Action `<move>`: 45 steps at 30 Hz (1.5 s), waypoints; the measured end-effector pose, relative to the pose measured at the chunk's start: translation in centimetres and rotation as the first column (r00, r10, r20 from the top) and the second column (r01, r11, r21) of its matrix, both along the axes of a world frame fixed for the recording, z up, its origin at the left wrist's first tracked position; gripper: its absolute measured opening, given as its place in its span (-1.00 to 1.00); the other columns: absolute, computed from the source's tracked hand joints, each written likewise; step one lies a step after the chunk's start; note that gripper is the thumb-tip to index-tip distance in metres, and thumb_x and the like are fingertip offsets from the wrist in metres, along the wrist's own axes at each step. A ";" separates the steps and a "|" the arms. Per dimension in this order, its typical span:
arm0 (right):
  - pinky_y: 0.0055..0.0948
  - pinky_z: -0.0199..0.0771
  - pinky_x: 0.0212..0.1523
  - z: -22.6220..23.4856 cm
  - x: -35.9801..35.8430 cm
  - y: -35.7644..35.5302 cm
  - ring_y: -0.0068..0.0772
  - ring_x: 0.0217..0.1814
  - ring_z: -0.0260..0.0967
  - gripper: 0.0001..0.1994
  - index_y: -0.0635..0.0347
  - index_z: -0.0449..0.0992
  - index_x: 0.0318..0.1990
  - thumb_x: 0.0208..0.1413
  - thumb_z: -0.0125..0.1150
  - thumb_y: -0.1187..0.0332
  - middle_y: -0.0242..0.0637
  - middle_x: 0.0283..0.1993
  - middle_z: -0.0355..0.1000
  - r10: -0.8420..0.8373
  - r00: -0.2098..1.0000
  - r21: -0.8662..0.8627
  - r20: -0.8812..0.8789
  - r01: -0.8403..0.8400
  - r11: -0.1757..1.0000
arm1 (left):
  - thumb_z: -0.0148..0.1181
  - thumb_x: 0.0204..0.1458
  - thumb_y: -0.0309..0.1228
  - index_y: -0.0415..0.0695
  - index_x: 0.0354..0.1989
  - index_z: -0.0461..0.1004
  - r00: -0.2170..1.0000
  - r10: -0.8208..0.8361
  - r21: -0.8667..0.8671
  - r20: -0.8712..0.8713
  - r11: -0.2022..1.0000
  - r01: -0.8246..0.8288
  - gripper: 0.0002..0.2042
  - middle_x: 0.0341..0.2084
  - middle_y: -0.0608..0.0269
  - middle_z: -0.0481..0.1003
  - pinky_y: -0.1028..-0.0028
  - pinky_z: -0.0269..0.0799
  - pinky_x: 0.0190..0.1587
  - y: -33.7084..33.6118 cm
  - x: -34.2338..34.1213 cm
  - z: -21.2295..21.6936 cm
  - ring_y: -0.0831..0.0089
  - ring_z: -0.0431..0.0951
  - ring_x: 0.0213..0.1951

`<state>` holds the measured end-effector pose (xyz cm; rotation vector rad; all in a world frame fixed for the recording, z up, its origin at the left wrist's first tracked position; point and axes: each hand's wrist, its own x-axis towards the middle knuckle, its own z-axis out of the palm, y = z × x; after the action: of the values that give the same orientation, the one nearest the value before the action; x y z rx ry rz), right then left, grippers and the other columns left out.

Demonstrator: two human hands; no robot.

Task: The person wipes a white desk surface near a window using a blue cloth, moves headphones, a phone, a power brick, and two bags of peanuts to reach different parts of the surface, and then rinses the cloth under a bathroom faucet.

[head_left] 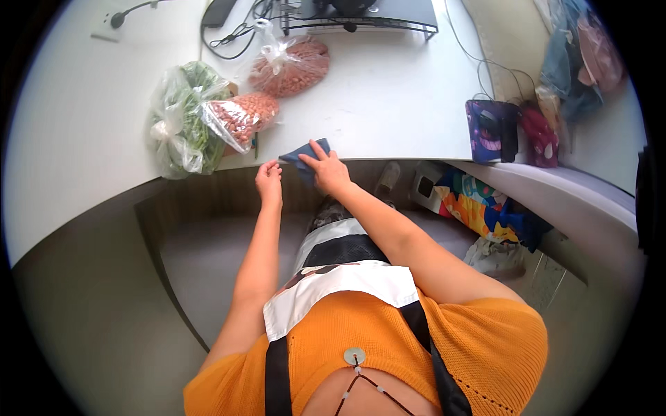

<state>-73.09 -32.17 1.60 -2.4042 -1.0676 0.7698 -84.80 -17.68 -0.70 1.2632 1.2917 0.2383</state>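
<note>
At the front edge of the white table, my right hand (330, 173) grips a small blue-grey cloth (294, 156), with the fingers partly spread over it. Part of the cloth lies on the tabletop and part hangs over the edge. My left hand (269, 182) is beside the cloth's left corner, its fingers curled together in a pinch. What the left fingertips hold, if anything, is too small to make out. Just beyond that hand lie a clear bag of reddish-brown peanuts (244, 116) and a plastic bag of green vegetables (187, 118).
Another tied bag of peanuts (295, 68) lies farther back on the white table (388, 97). A black metal rack (368, 24) and cables stand at the far side. A dark purple patterned pouch (485, 128) sits at the right. Below the edge is a colourful fabric bundle (479, 208).
</note>
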 end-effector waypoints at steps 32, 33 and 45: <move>-0.42 0.39 -0.05 8.7 13.3 -11.5 -0.40 -0.06 0.40 -0.57 0.16 0.45 0.05 -0.06 0.02 0.38 -0.25 -0.13 0.46 -0.227 0.587 -0.030 -0.777 0.326 0.945 | 0.00 0.14 -0.48 -0.21 -0.08 0.44 0.990 -0.046 0.031 0.136 0.999 0.042 -0.79 -0.21 0.31 0.49 0.61 0.39 -0.20 -9.5 2.7 9.8 0.60 0.48 -0.23; -0.41 0.43 -0.12 10.4 13.5 -10.5 -0.44 -0.11 0.42 -0.58 0.15 0.44 0.05 -0.03 0.02 0.37 -0.29 -0.16 0.46 -0.245 0.447 -0.087 -0.860 0.346 0.934 | 0.00 0.15 -0.48 -0.20 -0.08 0.44 0.989 -0.020 0.043 0.146 0.999 0.014 -0.79 -0.21 0.31 0.49 0.61 0.39 -0.19 -9.4 1.9 11.1 0.60 0.48 -0.22; -0.37 0.50 -0.17 18.8 8.0 -2.1 -0.52 -0.14 0.39 -0.57 0.04 0.27 0.15 0.08 0.03 0.33 -0.40 -0.09 0.38 0.050 0.397 0.186 -0.916 0.312 0.932 | 0.04 0.13 -0.51 -0.21 -0.04 0.43 0.950 0.169 0.034 0.262 0.982 -0.184 -0.77 -0.16 0.28 0.48 0.59 0.37 -0.09 -9.8 -7.2 18.7 0.57 0.47 -0.15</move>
<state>-65.11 -34.27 20.37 -1.3146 -0.4328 1.4593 -91.99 -27.44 17.97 1.1229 1.1780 0.5549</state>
